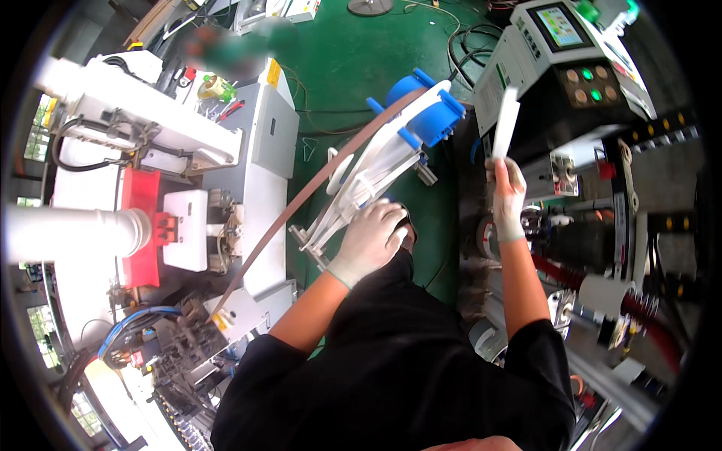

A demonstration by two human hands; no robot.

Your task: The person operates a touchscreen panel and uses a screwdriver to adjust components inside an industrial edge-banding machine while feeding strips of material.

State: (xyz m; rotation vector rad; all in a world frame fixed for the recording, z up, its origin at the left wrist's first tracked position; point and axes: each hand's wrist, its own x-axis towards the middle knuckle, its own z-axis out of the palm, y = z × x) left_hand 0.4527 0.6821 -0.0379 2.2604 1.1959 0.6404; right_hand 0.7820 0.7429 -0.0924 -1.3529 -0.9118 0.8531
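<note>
My right hand (509,197), in a pale glove, is closed round the lower end of a flat white bar-shaped piece (508,124). The piece points up and away, in front of the dark side of a control cabinet (492,83). My left hand (370,239), gloved too, is back upward with its fingers loosely bent and apart, and nothing shows in it. It is nearest to the white frame of a reel stand (368,188); whether it touches the frame I cannot tell. The stand bears a blue reel (432,113). A long brown strip (316,180) slants from the reel down to the left.
On the left stands a white machine (165,113) with a red guard (141,225) and a thick white duct (68,234). Tools and a bottle (216,89) lie on its far end. Machinery (571,240) with hoses lines my right. Cables cross the green floor (353,52).
</note>
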